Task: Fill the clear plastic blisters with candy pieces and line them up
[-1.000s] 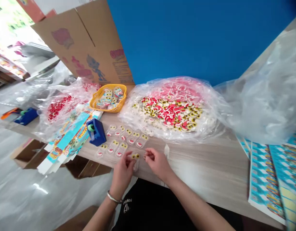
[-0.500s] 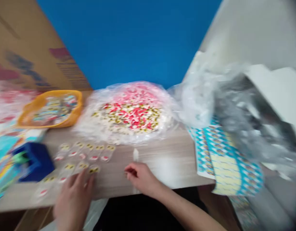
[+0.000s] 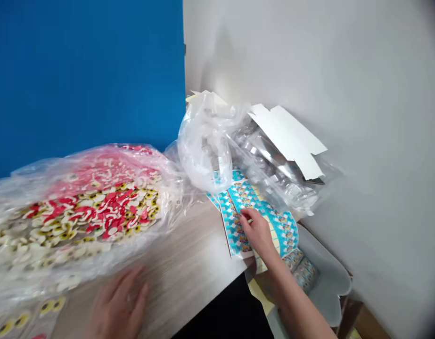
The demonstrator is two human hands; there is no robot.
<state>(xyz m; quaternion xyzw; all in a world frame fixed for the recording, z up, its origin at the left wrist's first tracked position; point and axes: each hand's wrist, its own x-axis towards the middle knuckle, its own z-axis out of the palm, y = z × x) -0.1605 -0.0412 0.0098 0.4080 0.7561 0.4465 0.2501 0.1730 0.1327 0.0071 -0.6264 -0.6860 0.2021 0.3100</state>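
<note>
My right hand (image 3: 258, 231) lies on a stack of blue-and-white printed sheets (image 3: 250, 200), its fingers near their lower edge. I cannot tell whether it grips them. My left hand (image 3: 120, 303), blurred and with fingers apart, hovers over the wooden table top (image 3: 189, 249) and holds nothing. It is nearest to a large transparent bag (image 3: 90, 207) heaped with eyeball-shaped and red sweets. Small transparent packets with yellow eyes (image 3: 26, 318) lie at the bottom left corner, partly cut off by the frame.
A crumpled transparent bag (image 3: 203, 146) and stacked transparent plastic trays (image 3: 270, 165) with a white card blank (image 3: 288, 141) sit on the sheets' far side. A white wall (image 3: 309, 61) and blue panel (image 3: 79, 80) stand behind. Printed strips (image 3: 302, 270) lie below the table edge.
The view has swung right, away from the yellow basket and blue tape dispenser. My right hand has moved from the table onto the printed sheets, and my left hand has left the small packets.
</note>
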